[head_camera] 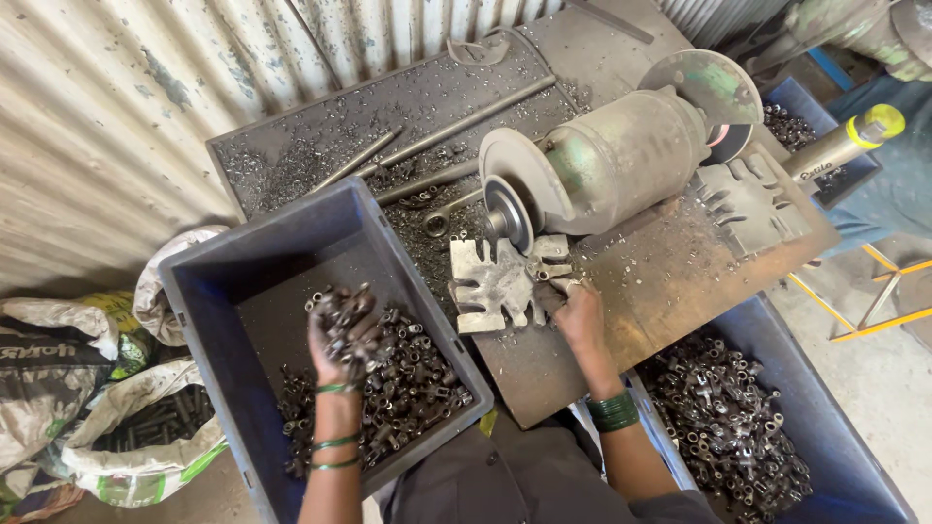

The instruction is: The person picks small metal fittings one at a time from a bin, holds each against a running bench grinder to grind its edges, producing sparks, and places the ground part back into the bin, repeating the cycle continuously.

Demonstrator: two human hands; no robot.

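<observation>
My left hand (340, 335) is inside a dark blue plastic bin (209, 291) and is closed on a handful of small metal parts (342, 309), lifted above the pile of similar parts (417, 383) on the bin floor. My right hand (580, 315) rests on a notched metal jig plate (495, 284) on the workbench, its fingers pinching a small metal part (553, 276) just in front of the grinding wheel (507, 212) of a bench grinder (621, 155). Green bangles circle both wrists.
A second blue bin (835, 427) of metal parts stands at the lower right. A third bin (791, 112) sits behind the grinder. Metal rods (456, 126) and shavings lie on the bench's far part. White sacks (116, 388) lie left, against a corrugated wall (107, 107).
</observation>
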